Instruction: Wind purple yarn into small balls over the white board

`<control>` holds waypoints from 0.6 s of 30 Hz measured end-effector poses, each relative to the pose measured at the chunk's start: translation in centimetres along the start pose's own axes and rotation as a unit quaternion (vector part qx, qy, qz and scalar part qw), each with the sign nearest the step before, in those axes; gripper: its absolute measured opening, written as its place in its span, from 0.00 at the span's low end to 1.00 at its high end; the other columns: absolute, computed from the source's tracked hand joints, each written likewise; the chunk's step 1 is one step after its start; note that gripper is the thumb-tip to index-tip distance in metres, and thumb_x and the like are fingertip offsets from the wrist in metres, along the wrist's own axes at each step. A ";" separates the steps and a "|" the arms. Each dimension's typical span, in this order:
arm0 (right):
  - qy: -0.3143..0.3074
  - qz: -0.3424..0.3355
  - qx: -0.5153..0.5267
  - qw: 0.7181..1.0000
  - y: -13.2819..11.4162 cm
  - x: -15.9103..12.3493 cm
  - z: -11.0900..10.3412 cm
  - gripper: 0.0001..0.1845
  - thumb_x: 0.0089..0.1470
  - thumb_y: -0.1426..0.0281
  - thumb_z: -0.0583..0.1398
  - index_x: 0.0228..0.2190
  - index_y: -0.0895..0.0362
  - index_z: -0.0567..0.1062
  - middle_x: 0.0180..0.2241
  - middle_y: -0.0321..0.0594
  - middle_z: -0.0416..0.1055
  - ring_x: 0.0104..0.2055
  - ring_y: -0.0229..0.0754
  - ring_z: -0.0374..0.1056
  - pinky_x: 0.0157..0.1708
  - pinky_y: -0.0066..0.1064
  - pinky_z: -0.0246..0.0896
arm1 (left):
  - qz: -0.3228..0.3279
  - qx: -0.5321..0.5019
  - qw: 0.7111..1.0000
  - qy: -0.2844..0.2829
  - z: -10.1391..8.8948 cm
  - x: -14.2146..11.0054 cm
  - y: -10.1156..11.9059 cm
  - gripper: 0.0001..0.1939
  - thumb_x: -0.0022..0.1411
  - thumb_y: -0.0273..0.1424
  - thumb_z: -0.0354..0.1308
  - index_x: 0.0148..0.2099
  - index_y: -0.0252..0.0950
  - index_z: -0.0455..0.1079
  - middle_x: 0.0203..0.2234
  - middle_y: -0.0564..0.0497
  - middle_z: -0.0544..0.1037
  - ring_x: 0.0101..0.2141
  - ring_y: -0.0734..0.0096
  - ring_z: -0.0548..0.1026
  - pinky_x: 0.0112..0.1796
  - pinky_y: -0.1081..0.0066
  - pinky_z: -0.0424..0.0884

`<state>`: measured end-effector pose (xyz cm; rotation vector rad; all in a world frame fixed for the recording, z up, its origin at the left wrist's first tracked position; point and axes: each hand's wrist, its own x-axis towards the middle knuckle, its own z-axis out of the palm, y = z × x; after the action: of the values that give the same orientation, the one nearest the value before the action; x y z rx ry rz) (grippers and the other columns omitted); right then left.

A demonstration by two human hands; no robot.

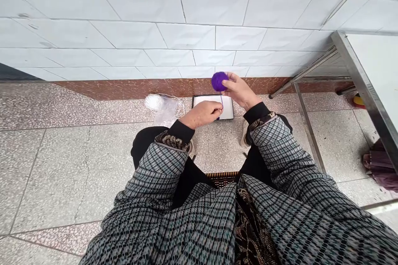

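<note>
1. The right hand (240,90) is raised in front of the seated person's knees. A small purple yarn ball (219,81) is pinched between its thumb and fingertips at the hand's left edge.
2. The left hand (202,114) is held lower and just to the left. Its fingers are curled together, and the purple strand (222,101) is pinched at the fingertips.
3. The strand is seen running down from the ball to the left hand's fingertips, nearly upright and short. A small piece of purple is visible just below those fingertips.
4. The ball is held in the air, above a flat white tray (228,109) with a dark rim, which lies on the speckled floor (62,153) near the wall base.
5. A clear plastic bag (164,109) containing white yarn is located on the floor just left of the tray.
6. Both forearms are covered by checked sleeves (280,153) with black cuffs.
7. A metal table leg frame (306,124) is positioned to the right, well apart from both hands.
8. A white tiled wall (186,29) is seen behind, with a reddish-brown skirting strip (124,87) at its base.
</note>
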<state>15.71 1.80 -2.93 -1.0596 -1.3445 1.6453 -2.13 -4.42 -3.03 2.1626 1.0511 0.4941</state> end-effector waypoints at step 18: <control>-0.158 -0.029 0.068 0.985 -1.5 -2.0 -3.0 0.36 0.48 0.52 0.70 0.53 0.55 0.68 0.41 0.42 0.71 0.40 0.40 0.71 0.35 0.30 0.70 | -0.039 -0.003 0.996 0.085 -1.4 -0.6 -1.8 0.11 0.64 0.30 0.50 0.29 0.36 0.67 0.24 0.52 0.71 0.28 0.71 0.67 0.33 0.70 0.61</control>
<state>19.35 1.34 -1.52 -0.6937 -1.4232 1.8870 -4.32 -3.55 -3.35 2.0936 1.2202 0.6523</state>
